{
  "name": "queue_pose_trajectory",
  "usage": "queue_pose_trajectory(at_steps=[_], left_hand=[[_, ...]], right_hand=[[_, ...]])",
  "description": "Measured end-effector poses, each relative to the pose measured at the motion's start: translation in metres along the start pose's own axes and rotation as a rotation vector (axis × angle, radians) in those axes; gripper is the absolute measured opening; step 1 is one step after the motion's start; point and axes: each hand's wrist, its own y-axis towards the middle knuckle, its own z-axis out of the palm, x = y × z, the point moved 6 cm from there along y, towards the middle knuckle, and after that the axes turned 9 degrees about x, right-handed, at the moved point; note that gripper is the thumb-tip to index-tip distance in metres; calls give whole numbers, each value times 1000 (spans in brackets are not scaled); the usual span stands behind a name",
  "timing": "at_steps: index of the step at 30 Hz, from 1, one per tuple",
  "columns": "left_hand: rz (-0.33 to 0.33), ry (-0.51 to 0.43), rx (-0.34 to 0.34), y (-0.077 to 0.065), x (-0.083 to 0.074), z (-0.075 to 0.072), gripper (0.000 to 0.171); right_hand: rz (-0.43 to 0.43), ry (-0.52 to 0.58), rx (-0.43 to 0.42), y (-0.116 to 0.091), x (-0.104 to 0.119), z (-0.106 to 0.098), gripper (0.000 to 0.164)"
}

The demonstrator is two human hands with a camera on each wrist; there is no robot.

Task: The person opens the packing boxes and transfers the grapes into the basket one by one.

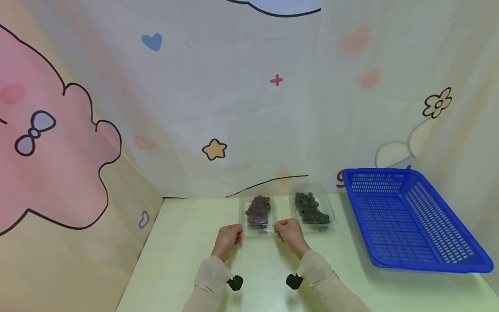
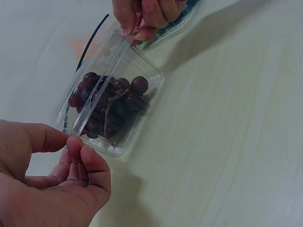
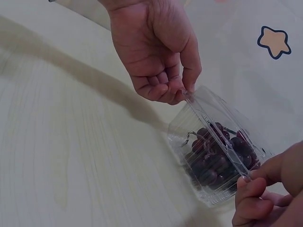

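A clear container (image 2: 145, 66) of red grapes (image 1: 258, 211) is toward the far side of the pale table (image 1: 175, 242). The left hand (image 1: 228, 239) pinches the left end of its near plastic edge; the right hand (image 1: 291, 234) pinches the right end. To its right lies a second container (image 1: 320, 197) of darker grapes (image 1: 311, 210), then a blue basket (image 1: 432, 267). A patterned curtain (image 1: 249, 108) hangs at the far side.
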Motion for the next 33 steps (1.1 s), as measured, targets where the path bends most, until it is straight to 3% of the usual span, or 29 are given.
queue_pose_trajectory(at_steps=[9, 22, 33], left_hand=[[11, -18, 61, -8, 4, 1, 21], [-29, -15, 100, -15, 9, 2, 24], [-19, 0, 139, -25, 7, 2, 23]], right_hand=[[16, -15, 20, -3, -7, -2, 20], [27, -51, 71, -16, -7, -2, 21], [7, -48, 122, -26, -2, -2, 22]])
